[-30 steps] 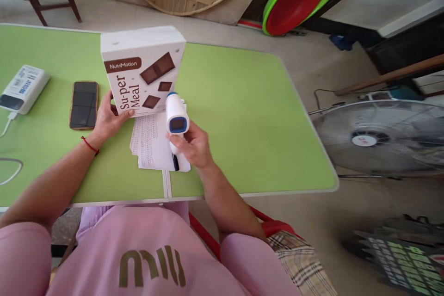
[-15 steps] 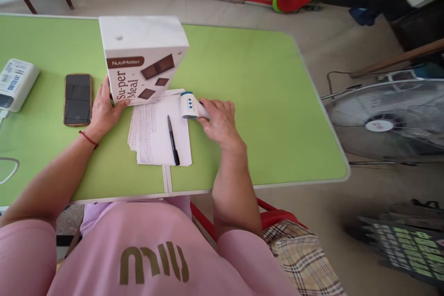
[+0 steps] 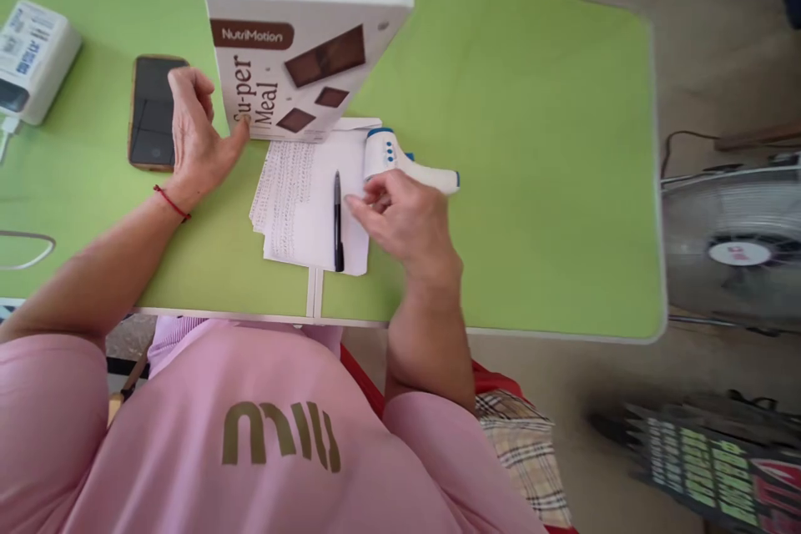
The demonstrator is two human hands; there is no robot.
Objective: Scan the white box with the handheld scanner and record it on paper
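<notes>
A white box (image 3: 325, 42) printed "NutriMotion Su-per Meal" stands upright on the green table. By its lower left corner, my left hand (image 3: 204, 133) is open; the thumb overlaps the box front and the bent fingers are off the box, beside the phone (image 3: 147, 113). Whether the thumb touches the box I cannot tell. My right hand (image 3: 406, 217) is open and holds nothing, thumb and fingers loosely apart just right of a black pen (image 3: 339, 225). That pen lies on several written sheets of paper (image 3: 294, 209). Behind the right hand lies a white and blue infrared thermometer (image 3: 431, 176).
On the left of the green table (image 3: 531, 183) sits a white power bank (image 3: 37, 58) with a cable (image 3: 7, 138) plugged in. A fan (image 3: 738, 254) stands beyond the right edge. A red chair (image 3: 494, 380) is below the table's front edge.
My right hand has let go of the thermometer, which now lies on the table, and moved beside the pen. My left fingers have come off the box's side. The view has shifted closer.
</notes>
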